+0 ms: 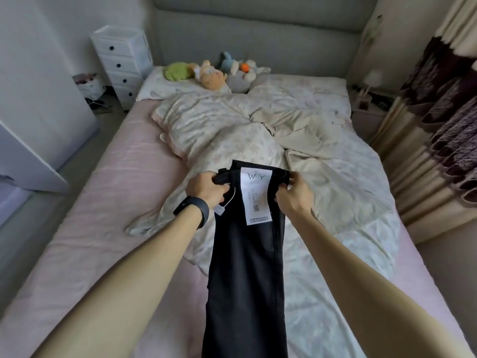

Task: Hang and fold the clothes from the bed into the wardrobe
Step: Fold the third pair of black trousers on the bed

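Over the foot of the bed, head view: the black jeans are held up by the waistband, with the legs hanging together down toward the camera. The left hand has its fingers curled round one end of the waistband and the right hand is pinching the other end, so both are full. If it were me, I'd keep that waistband taut and level, get the leg seams lined up, then fold on the smooth pink sheet rather than the lumpy duvet. The denim looks matte, dark and fairly stiff, so it should hold a crease. A long white paper label is stuck on it, and a small plastic tag dangles on a string. The duvet is soft, floral and crumpled.
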Demonstrator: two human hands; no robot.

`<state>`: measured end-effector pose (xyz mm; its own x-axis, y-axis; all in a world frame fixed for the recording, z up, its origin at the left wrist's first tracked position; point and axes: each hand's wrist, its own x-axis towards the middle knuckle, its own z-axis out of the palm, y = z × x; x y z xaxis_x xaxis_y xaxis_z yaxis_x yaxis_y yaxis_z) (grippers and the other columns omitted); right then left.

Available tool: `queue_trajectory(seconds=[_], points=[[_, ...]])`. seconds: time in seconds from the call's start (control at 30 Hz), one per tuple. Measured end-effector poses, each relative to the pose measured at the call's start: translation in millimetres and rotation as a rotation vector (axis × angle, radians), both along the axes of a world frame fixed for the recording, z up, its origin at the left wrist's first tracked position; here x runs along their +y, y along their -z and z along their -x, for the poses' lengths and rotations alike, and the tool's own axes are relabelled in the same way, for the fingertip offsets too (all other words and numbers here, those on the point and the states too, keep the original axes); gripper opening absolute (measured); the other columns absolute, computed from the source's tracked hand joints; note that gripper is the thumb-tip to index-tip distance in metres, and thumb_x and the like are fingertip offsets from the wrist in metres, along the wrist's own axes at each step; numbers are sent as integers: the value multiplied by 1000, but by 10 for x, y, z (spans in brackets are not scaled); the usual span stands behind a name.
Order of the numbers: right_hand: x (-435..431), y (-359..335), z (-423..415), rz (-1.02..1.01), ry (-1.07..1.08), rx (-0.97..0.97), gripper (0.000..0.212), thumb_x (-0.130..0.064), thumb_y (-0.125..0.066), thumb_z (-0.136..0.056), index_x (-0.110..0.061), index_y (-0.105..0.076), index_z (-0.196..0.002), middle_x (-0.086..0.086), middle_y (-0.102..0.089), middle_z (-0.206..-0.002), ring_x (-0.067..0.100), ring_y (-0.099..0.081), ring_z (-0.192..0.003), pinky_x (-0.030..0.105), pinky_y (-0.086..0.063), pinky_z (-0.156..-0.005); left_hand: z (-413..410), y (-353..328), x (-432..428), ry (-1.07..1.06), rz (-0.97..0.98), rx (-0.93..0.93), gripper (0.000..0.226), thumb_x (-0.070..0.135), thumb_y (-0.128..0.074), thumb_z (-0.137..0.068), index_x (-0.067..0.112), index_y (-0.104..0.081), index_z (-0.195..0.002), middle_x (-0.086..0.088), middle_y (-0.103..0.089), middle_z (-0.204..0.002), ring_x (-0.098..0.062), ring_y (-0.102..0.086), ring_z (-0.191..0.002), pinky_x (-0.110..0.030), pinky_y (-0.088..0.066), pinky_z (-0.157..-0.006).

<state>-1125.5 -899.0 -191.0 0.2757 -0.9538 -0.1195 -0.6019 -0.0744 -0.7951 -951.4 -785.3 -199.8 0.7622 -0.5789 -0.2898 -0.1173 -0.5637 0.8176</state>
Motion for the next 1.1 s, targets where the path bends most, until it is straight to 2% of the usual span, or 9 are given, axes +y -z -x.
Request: queue_trajectory(seconds=[0.2, 0.33, 0.47, 0.53, 0.6, 0.7, 0.83, 0.93, 1.1], points=[[-619, 567, -379, -6, -19, -70, 33, -9, -48, -90, -15, -57, -122, 9, -69, -116, 38, -68, -100, 49, -53, -91, -364, 456, -613, -4, 13, -24, 15, 19, -79, -79, 19, -65, -74, -4, -74, -73, -21, -73, -58, -39, -63, -66], [-902, 940, -575, 1, -47, -105, 38, -8, -49, -92, -17, -56, -128, 5, -68, -122, 34, -66, -108, 45, -51, -97, -563, 827, -877, -13, 56, -9, 10, 13, -74, -84, 17, -65, -82, -10, -74, -86, -30, -74, -79, -41, -61, -77], [-745, 1531, -503, -108, -197, -59, 69, -3, -45, -92, -30, -31, -155, 5, -54, -145, 22, -54, -130, 31, -52, -97, -505, 1406, -786, 129, -24, -106, 57, 9, -61, -92, 27, -47, -144, 0, -56, -137, -14, -56, -116, -21, -49, -87], [-516, 1950, -327, -130, -279, 57, 69, -8, -48, -93, -33, -31, -155, 7, -58, -141, 21, -61, -118, 22, -52, -81, -385, 1804, -607, 243, -131, -88, 56, 15, -56, -97, 27, -41, -150, 2, -50, -147, -8, -53, -106, -9, -41, -74], [-254, 2308, -121, -140, -344, 140, 63, -16, -52, -96, -33, -34, -154, 5, -54, -145, 17, -62, -97, 32, -55, -87, -220, 2169, -367, 351, -238, -121, 53, 20, -52, -100, 25, -39, -151, 1, -45, -152, -15, -57, -114, -10, -42, -79], [269, 2774, 220, -110, -440, 285, 57, -31, -53, -101, -31, -35, -154, -3, -26, -164, 17, -42, -140, 37, -38, -115, 95, 2624, 142, 431, -321, -198, 54, 22, -48, -102, 24, -32, -154, 1, -31, -160, -19, -39, -141, -29, -36, -112], [1292, 3107, 814, 71, -518, 438, 57, -41, -52, -101, -31, -35, -154, -1, -11, -168, 18, -4, -155, 38, -17, -125, 695, 3044, 1076, 394, -336, -201, 63, 27, -45, -102, 37, -16, -157, 4, -26, -161, -17, -33, -143, -32, -42, -108], [2035, 3181, 1279, 104, -476, 453, 59, -42, -55, -98, -28, -38, -153, 4, -13, -168, 22, -6, -155, 42, -18, -125, 1199, 3172, 1785, 432, -363, -249, 71, 29, -46, -100, 46, -6, -155, 3, -40, -148, -19, -45, -130, -33, -50, -96], [3371, 3169, 2187, -15, -412, 528, 68, -34, -68, -92, -17, -41, -153, 11, -22, -165, 31, -20, -152, 49, -32, -119, 2140, 3191, 3098, 466, -482, -242, 57, 30, -46, -98, 28, -31, -154, 8, -35, -155, -16, -41, -135, -30, -39, -108]])
